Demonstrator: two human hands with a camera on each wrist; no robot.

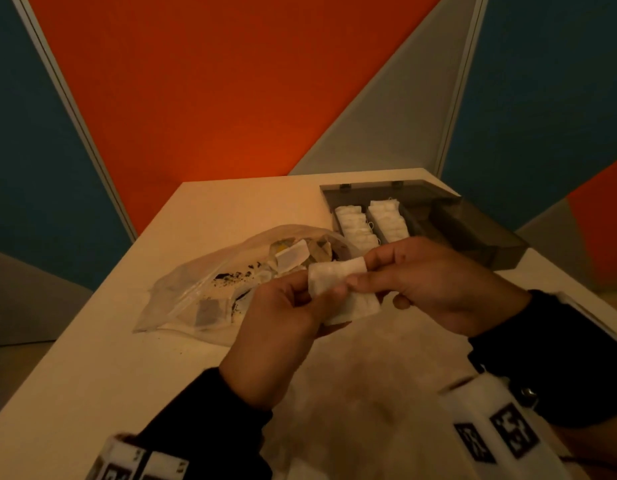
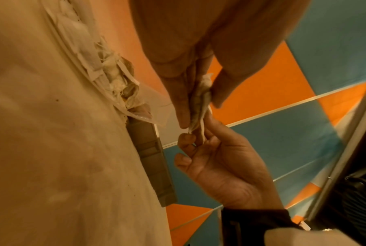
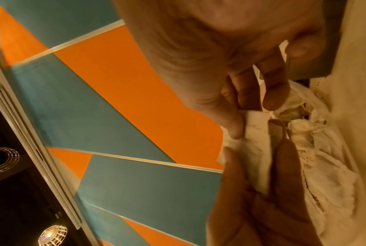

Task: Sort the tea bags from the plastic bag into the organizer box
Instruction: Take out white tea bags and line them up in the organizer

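Note:
Both hands hold white tea bags [image 1: 338, 289] above the table, in front of me. My left hand [image 1: 293, 306] pinches them from the left, and my right hand [image 1: 421, 271] pinches their upper right end between thumb and fingers. The left wrist view shows the tea bags [image 2: 200, 106] edge-on between my fingers. In the right wrist view the tea bags [image 3: 256, 149] sit between both thumbs. A clear plastic bag [image 1: 224, 282] with more tea bags lies on the table to the left. The dark organizer box [image 1: 449, 216] stands open at the back right, with two rows of white tea bags [image 1: 369, 220] inside.
The cream table [image 1: 127, 358] ends at a far edge against orange, blue and grey wall panels. Loose dark tea crumbs show inside the plastic bag. The organizer's lid [image 1: 487, 233] lies open to the right of its compartments.

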